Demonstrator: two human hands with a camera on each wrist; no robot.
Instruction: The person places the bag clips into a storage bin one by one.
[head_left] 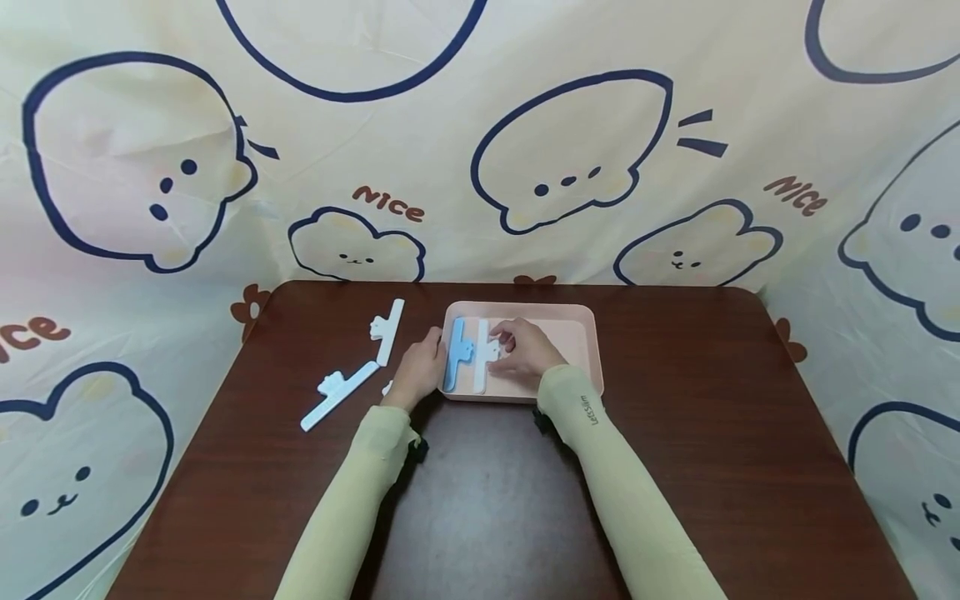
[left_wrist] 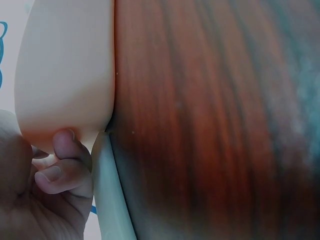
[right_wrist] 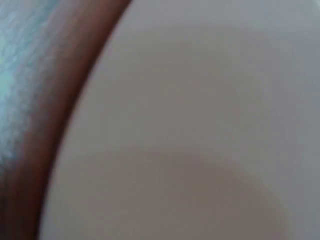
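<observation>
White clips (head_left: 352,367) lie on the left of the table (head_left: 675,433). The left hand (head_left: 420,371) curls on the tray (head_left: 577,315) edge. The right hand (head_left: 525,350) pinches a white clip (head_left: 482,367) in the tray, beside a blue clip (head_left: 456,354). It looks light and stiff; hold its handle.

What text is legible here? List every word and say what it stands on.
"Nice", brown letters on the cream bear-print cloth backdrop, and again at upper right.
"ce", a cut-off "Nice" at the cloth's left edge.
"LetsSlim", small print on the pale green right sleeve; barely readable.
Both wrist views: no text.
</observation>
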